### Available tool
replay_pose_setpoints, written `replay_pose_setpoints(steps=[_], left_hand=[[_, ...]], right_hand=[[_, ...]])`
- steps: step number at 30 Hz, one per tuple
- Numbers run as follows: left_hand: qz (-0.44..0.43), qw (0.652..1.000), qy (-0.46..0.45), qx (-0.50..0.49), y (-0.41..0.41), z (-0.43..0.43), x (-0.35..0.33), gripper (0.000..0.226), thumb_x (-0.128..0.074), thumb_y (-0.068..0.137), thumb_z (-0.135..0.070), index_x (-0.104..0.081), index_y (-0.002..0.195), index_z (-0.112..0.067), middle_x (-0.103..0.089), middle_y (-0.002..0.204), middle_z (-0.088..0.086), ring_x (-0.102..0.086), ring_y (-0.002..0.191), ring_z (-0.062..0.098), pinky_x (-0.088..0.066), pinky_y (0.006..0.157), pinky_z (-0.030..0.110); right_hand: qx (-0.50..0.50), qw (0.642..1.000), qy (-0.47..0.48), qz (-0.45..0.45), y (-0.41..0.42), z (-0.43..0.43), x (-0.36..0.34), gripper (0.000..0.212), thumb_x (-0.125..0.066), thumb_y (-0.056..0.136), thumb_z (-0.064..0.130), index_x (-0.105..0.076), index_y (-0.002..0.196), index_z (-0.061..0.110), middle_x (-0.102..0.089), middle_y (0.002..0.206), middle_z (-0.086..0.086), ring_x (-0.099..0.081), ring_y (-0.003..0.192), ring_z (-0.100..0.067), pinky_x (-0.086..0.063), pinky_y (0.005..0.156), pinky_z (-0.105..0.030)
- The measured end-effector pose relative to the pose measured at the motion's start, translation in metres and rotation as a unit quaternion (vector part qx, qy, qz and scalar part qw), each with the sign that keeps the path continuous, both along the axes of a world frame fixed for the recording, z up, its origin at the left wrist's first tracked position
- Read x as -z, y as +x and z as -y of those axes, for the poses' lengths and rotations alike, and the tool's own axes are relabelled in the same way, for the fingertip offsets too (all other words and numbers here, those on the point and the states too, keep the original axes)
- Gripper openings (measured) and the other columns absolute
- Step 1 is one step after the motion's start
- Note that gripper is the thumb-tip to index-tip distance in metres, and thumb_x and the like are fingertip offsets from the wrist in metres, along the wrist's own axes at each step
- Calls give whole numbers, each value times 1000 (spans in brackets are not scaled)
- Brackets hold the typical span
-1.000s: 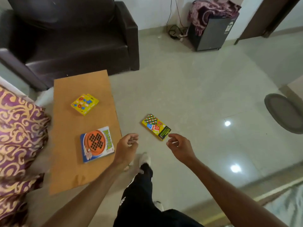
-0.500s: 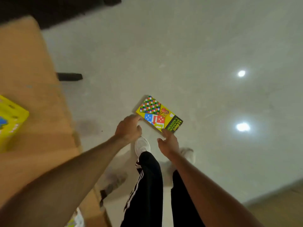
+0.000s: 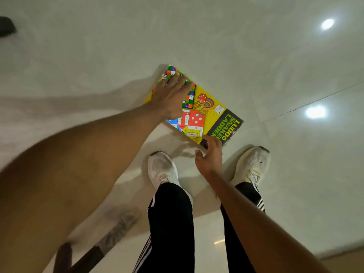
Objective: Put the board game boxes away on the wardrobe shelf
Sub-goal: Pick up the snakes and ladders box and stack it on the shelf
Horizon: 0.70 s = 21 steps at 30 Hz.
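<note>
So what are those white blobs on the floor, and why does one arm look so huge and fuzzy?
Head view: the white blobs are glare, probably ceiling lights mirrored in the glossy floor; the wide-angle lens swells the left forearm near the camera, and motion blur smears it; the game box is sharp, with soft shadows beside it.

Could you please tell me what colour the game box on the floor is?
The box is mainly yellow with a black title band; head view.
</note>
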<state>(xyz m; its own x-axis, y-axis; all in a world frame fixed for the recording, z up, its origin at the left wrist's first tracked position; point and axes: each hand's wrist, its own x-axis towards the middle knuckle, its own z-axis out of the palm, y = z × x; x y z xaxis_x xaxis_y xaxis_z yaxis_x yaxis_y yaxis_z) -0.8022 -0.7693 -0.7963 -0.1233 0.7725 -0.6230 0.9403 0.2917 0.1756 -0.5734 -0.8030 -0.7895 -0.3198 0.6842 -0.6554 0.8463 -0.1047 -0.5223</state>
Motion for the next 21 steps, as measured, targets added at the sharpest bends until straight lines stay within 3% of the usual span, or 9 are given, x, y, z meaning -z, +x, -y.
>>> replay_pose_setpoints(steps=[8, 12, 14, 18, 21], left_hand=[[1, 1000, -23, 11, -11, 15, 10, 92, -68, 75, -21, -17, 151, -18, -4, 163, 5, -13, 148, 31, -31, 110, 51], [30, 994, -38, -95, -4, 31, 10, 96, -70, 73, -23, -16, 152, -19, -2, 163, 4, -11, 148, 32, -30, 111, 52], [51, 978, -33, -201, 7, 43, 6, 89, -68, 73, -23, -22, 150, -21, -10, 161, 4, -13, 147, 33, -37, 106, 52], [75, 906, -1, -417, 27, 58, -6, 64, -57, 76, -19, -42, 138, -25, -48, 135, 5, -48, 125, 31, -48, 95, 44], [35, 902, 22, -430, 31, 60, -9, 58, -55, 76, -13, -46, 133, -21, -50, 130, 9, -49, 121, 32, -46, 91, 44]], right_hand=[[-51, 998, -27, -10, 3, -5, 10, 56, -60, 74, -3, -52, 126, 14, -37, 129, -12, -35, 122, -30, -41, 104, -41], [-32, 998, 35, -38, -3, -25, 14, 51, -53, 67, 3, -59, 116, 16, -42, 123, -14, -39, 118, -32, -38, 104, -47], [-21, 994, 92, -61, -9, -51, 14, 52, -52, 66, -2, -61, 114, 13, -42, 123, -17, -37, 121, -32, -31, 109, -37], [-28, 984, 153, -85, -21, -95, 10, 51, -51, 68, -10, -59, 114, 10, -42, 126, -17, -38, 123, -26, -27, 104, -20], [-31, 991, 112, -61, -25, -94, 7, 53, -51, 70, -11, -53, 120, 7, -42, 126, -15, -42, 120, -26, -27, 94, -12]])
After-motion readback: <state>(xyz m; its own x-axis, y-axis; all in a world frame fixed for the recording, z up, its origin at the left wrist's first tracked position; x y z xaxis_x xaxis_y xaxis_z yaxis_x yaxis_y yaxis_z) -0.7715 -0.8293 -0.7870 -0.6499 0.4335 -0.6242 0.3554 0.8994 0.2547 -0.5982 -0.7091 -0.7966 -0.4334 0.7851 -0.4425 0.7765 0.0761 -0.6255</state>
